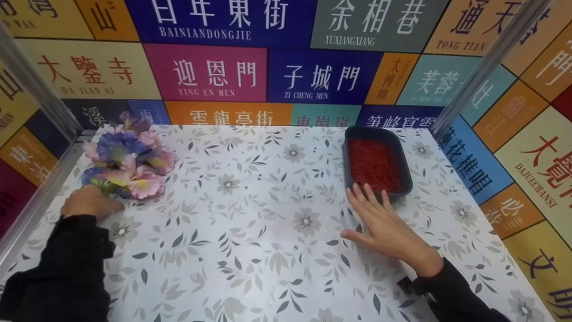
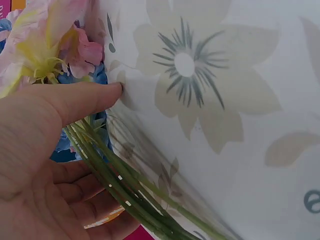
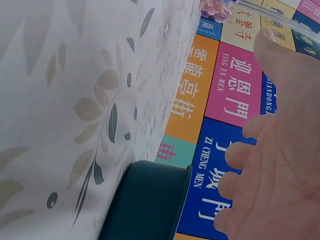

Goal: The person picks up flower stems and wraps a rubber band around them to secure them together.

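A bunch of pink, purple and blue flowers [image 1: 134, 152] lies at the left back of the table. My left hand [image 1: 89, 201] is at its stem end. In the left wrist view, the green stems [image 2: 120, 175] run between the thumb, which crosses over them, and the fingers curled beneath. At the right back stands a dark box [image 1: 404, 172] with rounded corners, holding red shredded filler [image 1: 373, 163]. My right hand [image 1: 386, 230] has its fingers straight and spread, fingertips overlapping the box's near rim in the head view. Its palm holds nothing in the right wrist view.
A white tablecloth [image 1: 263, 223] with grey flowers and leaves covers the table. Colourful panels [image 1: 205, 74] with lettering stand behind the table and along its sides. Metal posts [image 1: 473, 80] rise at the back corners.
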The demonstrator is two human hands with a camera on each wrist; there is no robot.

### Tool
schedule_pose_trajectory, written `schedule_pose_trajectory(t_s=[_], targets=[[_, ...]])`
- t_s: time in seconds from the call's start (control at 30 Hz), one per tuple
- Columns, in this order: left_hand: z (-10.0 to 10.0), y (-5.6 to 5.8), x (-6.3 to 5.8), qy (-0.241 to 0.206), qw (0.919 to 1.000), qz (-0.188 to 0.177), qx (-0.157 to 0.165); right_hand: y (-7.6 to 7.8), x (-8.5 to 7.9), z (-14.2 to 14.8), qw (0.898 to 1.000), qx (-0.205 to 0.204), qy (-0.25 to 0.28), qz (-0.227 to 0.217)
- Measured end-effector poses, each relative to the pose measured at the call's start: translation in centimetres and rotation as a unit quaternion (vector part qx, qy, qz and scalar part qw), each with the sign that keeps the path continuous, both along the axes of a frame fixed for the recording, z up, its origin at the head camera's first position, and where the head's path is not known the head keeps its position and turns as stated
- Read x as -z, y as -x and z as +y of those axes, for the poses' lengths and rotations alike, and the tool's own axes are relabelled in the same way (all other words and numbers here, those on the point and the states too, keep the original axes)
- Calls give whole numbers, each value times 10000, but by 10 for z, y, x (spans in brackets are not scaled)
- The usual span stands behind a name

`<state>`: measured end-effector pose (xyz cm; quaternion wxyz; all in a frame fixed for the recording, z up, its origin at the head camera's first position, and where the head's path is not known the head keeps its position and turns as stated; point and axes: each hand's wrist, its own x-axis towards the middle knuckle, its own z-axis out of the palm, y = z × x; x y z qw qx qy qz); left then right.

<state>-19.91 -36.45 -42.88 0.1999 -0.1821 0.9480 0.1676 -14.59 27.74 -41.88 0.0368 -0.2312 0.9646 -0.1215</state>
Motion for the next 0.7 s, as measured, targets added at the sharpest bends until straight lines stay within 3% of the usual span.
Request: schedule_pose_trajectory(t_s=[0.23, 0.5, 0.7], targets=[[7, 4, 6, -15, 9996, 226, -164, 1, 1, -7, 9999, -59, 94, -7], [13, 5, 7, -43, 9980, 621, -81, 1, 5, -12, 9995, -142, 289, 29], [13, 4, 9, -222, 9955, 884, -265, 3, 6, -17, 9993, -130, 349, -38]])
